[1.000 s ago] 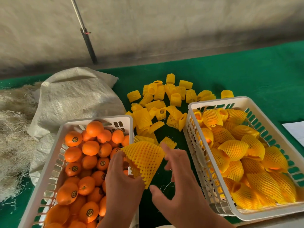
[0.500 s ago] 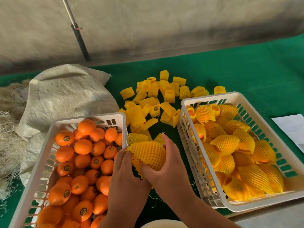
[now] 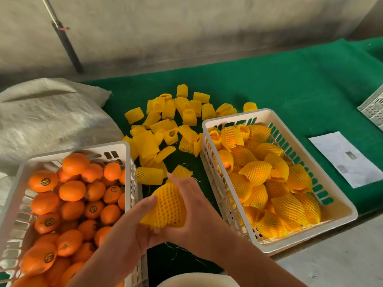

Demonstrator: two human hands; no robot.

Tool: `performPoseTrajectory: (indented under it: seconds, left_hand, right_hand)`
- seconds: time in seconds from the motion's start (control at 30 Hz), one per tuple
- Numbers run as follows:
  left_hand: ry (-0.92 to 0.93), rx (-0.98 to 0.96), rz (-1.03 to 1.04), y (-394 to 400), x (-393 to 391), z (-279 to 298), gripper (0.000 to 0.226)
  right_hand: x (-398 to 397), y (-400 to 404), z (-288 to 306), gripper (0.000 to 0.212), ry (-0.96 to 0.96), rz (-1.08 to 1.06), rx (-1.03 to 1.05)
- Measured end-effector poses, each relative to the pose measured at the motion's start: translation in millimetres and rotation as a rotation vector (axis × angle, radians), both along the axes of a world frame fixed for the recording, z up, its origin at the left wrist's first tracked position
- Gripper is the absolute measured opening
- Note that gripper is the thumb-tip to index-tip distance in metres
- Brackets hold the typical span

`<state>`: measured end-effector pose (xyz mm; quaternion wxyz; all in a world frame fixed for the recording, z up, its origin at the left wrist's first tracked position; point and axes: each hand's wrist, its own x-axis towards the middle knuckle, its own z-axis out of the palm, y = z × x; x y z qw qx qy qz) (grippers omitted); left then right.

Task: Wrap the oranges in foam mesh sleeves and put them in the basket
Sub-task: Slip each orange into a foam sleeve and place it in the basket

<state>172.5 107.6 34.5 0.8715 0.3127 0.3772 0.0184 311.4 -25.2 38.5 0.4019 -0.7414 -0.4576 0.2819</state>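
Both my hands hold one orange wrapped in a yellow foam mesh sleeve (image 3: 166,206) between the two baskets. My left hand (image 3: 132,226) cups it from the left and below. My right hand (image 3: 192,206) grips it from the right and top. The fruit inside is almost fully covered by the mesh. A white basket (image 3: 127,160) on the left holds several bare oranges (image 3: 72,190). Another white basket (image 3: 339,212) on the right holds several wrapped oranges (image 3: 257,172). Loose yellow sleeves (image 3: 165,125) lie piled on the green cloth behind.
A white woven sack (image 3: 47,119) lies at the back left. A sheet of paper (image 3: 348,158) lies right of the right basket, and a corner of another white crate (image 3: 373,108) shows at the far right. A dark pole (image 3: 66,46) leans on the wall.
The sleeve has been pulled down round the orange, and my right hand has closed over it. Both hands with the wrapped orange have shifted slightly right, toward the right basket.
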Motion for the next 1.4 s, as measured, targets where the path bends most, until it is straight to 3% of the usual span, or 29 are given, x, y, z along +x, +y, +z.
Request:
performPoseTrajectory:
  seconds: [0.1, 0.2, 0.3, 0.37, 0.43, 0.53, 0.6, 0.7, 0.8, 0.93, 1.17, 1.3, 1.4]
  left_hand:
    - [-0.015, 0.114, 0.019, -5, 5, 0, 0.055]
    - [-0.032, 0.164, 0.062, -19, 16, 2, 0.04]
    - [0.022, 0.315, -0.067, -33, 25, -1, 0.041]
    - [0.051, 0.458, -0.198, -36, 25, 0, 0.038]
    - [0.087, 0.777, -0.332, -31, 17, -4, 0.036]
    - [0.329, 1.48, -0.489, -16, -5, -23, 0.053]
    - [0.434, 1.685, -0.534, -10, -19, -42, 0.059]
    - [0.506, 1.696, -0.624, -9, -33, -70, 0.064]
    - [0.545, 1.798, -0.763, -11, -39, -94, 0.075]
    - [0.539, 1.867, -0.732, -8, -38, -106, 0.041]
    - [0.505, 1.816, -0.653, -7, -38, -113, 0.042]
    - [0.521, 1.808, -0.654, -8, -41, -115, 0.036]
    - [0.485, 1.872, -0.577, -10, -42, -114, 0.021]
  right_hand:
    - [3, -9, -6, 0.114, 0.16, -0.044, 0.019]
    - [10, -19, -11, 0.1, 0.45, -0.158, -0.017]
    - [17, -27, -16, 0.07, 0.401, -0.229, -0.033]
    - [23, -36, -15, 0.064, 0.439, -0.283, -0.031]
    - [36, -51, -14, 0.066, 0.447, -0.339, -0.05]
    - [68, -84, -12, 0.074, 0.387, -0.472, -0.076]
    - [95, -109, -15, 0.076, 0.272, -0.549, -0.113]
    - [134, -142, -31, 0.082, 0.047, -0.513, -0.284]
    - [151, -156, -53, 0.095, -0.031, -0.368, -0.542]
    - [145, -154, -77, 0.11, -0.07, -0.208, -0.743]
    - [148, -153, -85, 0.105, -0.056, -0.133, -0.7]
    - [148, -158, -84, 0.086, -0.004, -0.201, -0.643]
    - [140, -151, -82, 0.059, -0.044, -0.353, -0.497]
